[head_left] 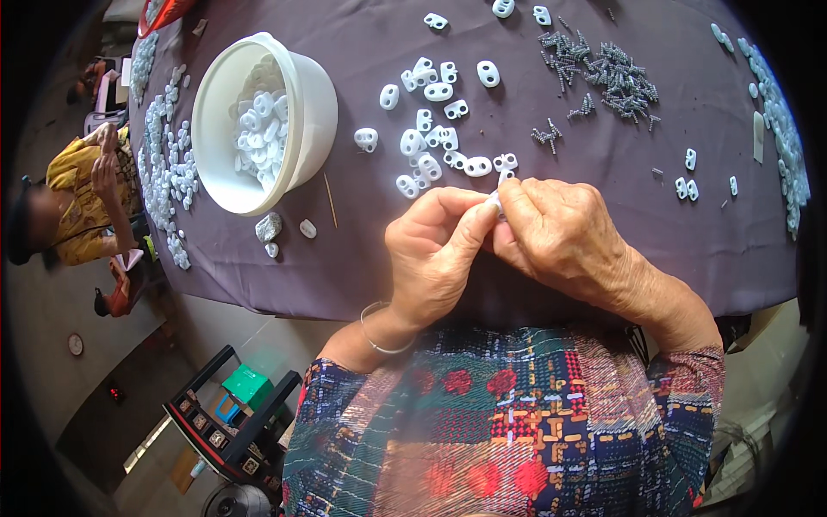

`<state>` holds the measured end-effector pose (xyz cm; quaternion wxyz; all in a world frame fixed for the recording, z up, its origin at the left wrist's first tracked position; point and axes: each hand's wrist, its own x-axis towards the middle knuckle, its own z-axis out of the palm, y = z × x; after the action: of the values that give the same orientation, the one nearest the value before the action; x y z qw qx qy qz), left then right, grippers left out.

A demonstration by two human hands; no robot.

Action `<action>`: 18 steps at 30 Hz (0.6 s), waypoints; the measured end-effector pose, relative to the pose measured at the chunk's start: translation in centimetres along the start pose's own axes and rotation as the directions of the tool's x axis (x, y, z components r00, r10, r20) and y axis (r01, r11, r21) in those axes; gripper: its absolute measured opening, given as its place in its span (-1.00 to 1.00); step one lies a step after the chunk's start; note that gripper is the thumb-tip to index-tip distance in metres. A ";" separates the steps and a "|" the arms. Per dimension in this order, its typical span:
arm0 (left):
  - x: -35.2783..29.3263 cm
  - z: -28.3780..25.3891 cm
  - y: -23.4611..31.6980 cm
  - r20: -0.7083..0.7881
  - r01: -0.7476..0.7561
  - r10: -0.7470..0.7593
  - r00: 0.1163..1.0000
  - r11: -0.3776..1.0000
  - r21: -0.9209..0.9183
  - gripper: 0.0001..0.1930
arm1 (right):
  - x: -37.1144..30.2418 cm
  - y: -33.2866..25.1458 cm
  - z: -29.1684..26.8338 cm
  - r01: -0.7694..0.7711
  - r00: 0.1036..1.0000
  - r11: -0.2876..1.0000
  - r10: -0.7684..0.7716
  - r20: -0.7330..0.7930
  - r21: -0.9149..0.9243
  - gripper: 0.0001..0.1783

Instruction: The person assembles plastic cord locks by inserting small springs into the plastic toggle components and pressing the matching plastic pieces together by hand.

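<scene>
My left hand [439, 246] and my right hand [560, 228] meet over the near part of the cloth, fingertips pinched together. Between them shows a bit of a white plastic cord lock [496, 203]; the fingers cover most of it. Just beyond my fingertips lies a loose group of white two-hole cord locks [438, 91], some with a small stub sticking out. A heap of small dark metal coil springs [622, 79] is at the far right, with a smaller clump of springs [546, 135] nearer me.
A cream plastic tub [312, 112] at the left holds many white pieces. Piles of small whitish parts line the left [159, 164] and right [782, 138] table edges. A thin stick [331, 200] and a grey stone-like lump [269, 227] lie near the tub. Another person [82, 202] sits beyond the left edge.
</scene>
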<state>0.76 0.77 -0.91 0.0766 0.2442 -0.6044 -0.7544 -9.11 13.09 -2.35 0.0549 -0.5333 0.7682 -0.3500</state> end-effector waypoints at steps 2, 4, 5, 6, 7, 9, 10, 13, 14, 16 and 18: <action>0.0 -0.1 -0.2 -0.001 -0.005 0.005 1.000 1.000 0.013 -0.89 | 0.0 0.0 0.0 0.002 0.999 1.000 -0.002 0.034 -0.017 -0.78; 0.1 -0.2 -0.5 0.016 -0.010 0.010 1.000 1.000 0.000 -0.89 | -0.2 0.0 0.3 -0.008 0.999 1.000 0.009 0.036 -0.024 -0.78; 0.1 -0.2 -0.5 0.016 -0.011 0.011 1.000 1.000 0.001 -0.89 | -0.2 -0.1 0.3 -0.011 0.999 0.999 0.012 0.033 -0.031 -0.78; 0.1 -0.1 -0.5 0.012 -0.006 0.006 1.000 1.000 -0.004 -0.88 | -0.2 -0.1 0.3 -0.011 0.999 0.999 0.012 0.033 -0.032 -0.78; 0.1 -0.1 -0.5 0.009 0.000 0.000 1.000 1.000 -0.009 -0.88 | -0.3 0.0 0.4 -0.013 1.000 1.000 0.013 0.021 -0.019 -0.77; 0.0 -0.1 -0.3 0.004 -0.001 0.001 1.000 1.000 -0.018 -0.88 | -0.2 0.0 0.3 -0.009 1.000 1.000 0.009 0.009 -0.007 -0.77; 0.1 0.0 -0.2 0.001 0.000 0.000 1.000 1.000 -0.027 -0.89 | -0.1 0.0 0.2 -0.015 1.000 1.000 0.015 0.007 0.008 -0.76; 0.0 -0.1 -0.4 -0.004 -0.024 0.024 1.000 1.000 -0.010 -0.89 | -0.1 0.1 0.2 -0.012 1.000 1.000 0.012 0.016 0.010 -0.76; 0.0 0.0 -0.4 -0.004 -0.022 0.022 1.000 1.000 -0.011 -0.89 | -0.1 0.1 0.2 0.000 1.000 1.000 0.000 0.026 -0.001 -0.76; -0.1 0.0 -0.5 -0.009 -0.028 0.028 1.000 1.000 -0.013 -0.89 | -0.2 0.0 0.3 -0.010 0.999 1.000 0.010 0.036 -0.019 -0.77; 0.0 0.0 -0.4 -0.006 -0.028 0.028 1.000 1.000 0.006 -0.89 | -0.3 -0.1 0.4 -0.018 0.999 0.999 0.019 0.041 -0.039 -0.77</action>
<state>0.85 0.89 -1.31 0.0885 0.2383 -0.6098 -0.7507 -8.67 13.14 -2.71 0.0639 -0.5342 0.7785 -0.3233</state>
